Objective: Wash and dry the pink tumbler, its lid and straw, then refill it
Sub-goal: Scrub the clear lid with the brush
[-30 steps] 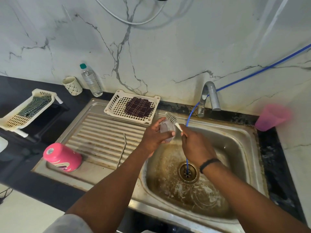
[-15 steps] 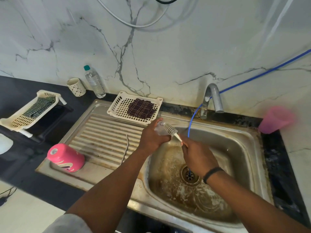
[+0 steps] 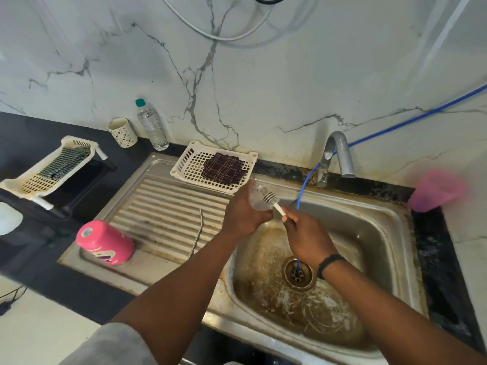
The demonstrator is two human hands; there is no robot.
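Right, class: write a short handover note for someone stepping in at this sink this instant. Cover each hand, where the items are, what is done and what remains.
Left hand: holds the clear lid over the sink.
Right hand: holds the brush against the lid.
Pink tumbler: upside down on the draining board, metal straw lying beside it.
Done: cannot tell whether tumbler or straw are washed.
Left: finish the lid, dry all parts, perhaps with the cloth in the basket, then refill.

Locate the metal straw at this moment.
Head view, left of centre: the metal straw lies on the ribbed drainboard, between the pink tumbler and the left hand.
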